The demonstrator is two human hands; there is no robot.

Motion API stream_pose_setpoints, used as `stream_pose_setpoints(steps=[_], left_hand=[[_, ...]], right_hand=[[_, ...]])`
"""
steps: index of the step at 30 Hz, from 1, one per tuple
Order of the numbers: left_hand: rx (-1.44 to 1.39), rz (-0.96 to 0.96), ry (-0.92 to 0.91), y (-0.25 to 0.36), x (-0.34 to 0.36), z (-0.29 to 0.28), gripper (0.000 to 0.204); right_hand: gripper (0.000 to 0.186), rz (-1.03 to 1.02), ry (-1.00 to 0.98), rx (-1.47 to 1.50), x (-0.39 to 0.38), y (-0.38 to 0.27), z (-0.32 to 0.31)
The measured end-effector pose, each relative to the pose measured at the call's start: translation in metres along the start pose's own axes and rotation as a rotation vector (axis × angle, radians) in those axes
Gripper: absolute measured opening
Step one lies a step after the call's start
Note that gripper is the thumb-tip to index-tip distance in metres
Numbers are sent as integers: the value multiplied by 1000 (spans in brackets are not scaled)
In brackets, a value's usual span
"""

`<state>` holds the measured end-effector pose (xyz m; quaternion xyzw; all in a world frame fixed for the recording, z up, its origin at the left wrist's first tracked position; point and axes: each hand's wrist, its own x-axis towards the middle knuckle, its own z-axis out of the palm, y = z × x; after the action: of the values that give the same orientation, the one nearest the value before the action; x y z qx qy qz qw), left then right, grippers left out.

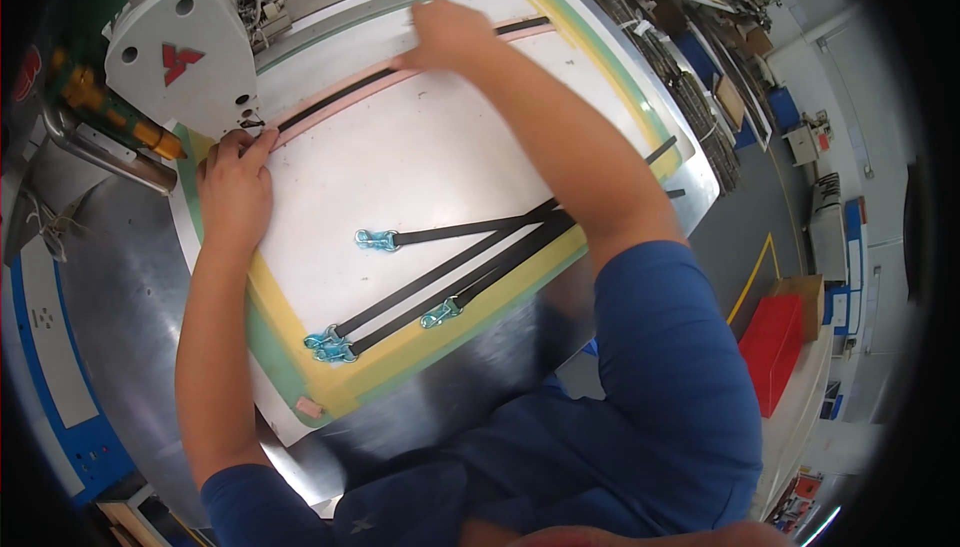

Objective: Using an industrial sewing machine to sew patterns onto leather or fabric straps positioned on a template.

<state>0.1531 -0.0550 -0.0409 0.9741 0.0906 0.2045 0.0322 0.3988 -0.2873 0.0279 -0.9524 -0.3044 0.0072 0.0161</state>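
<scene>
A black webbing strap [345, 97] lies along a pink strip [365, 90] in a narrow slot across the far side of a white board [330, 177]. My left hand [236, 182] is at its left end, beneath the white machine head [180, 52]; the fingers are bent and closed on the strap end. Farther right, my right hand [450, 35] is over the strap, thumb against it and the other fingers stretched apart from the thumb. Nearer me lie several loose black straps [440, 235] with metal snap hooks [376, 239], partly hidden under my right forearm.
Yellow and green tape [270, 297] borders the board, which rests on a shiny metal table [130, 237]. A small pink block [310, 407] sits at its near left corner. A metal tube [100, 152] stands left of the machine head. To the right is a red box [772, 352].
</scene>
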Motion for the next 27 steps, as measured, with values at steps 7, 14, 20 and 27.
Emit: stream_pose_setpoints(steps=[7,14,20,27], left_hand=[[-34,-8,18,4,1,2,43],[-44,-22,25,5,2,-2,42],[-27,-10,44,3,0,-4,41],[-58,14,80,7,1,-2,40]], right_hand=[[88,225,19,-152,18,117,-1],[86,386,-8,-174,30,208,-1],[77,498,40,-7,22,242,5],[32,355,289,172,-7,218,27]])
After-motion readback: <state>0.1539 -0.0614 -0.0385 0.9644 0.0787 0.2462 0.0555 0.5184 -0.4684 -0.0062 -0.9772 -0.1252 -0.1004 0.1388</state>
